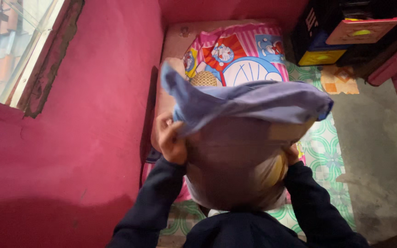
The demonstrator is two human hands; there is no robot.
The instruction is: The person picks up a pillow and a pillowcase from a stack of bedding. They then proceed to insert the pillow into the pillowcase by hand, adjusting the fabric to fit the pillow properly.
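Mostly hidden: right hand [293, 154] behind pillowcase [249, 103].

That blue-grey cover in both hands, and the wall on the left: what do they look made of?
The blue-grey cover looks like thin woven fabric, matte: it folds and drapes softly between the left hand and the right hand. The wall looks like painted plaster, magenta with a dull sheen and small cracks.
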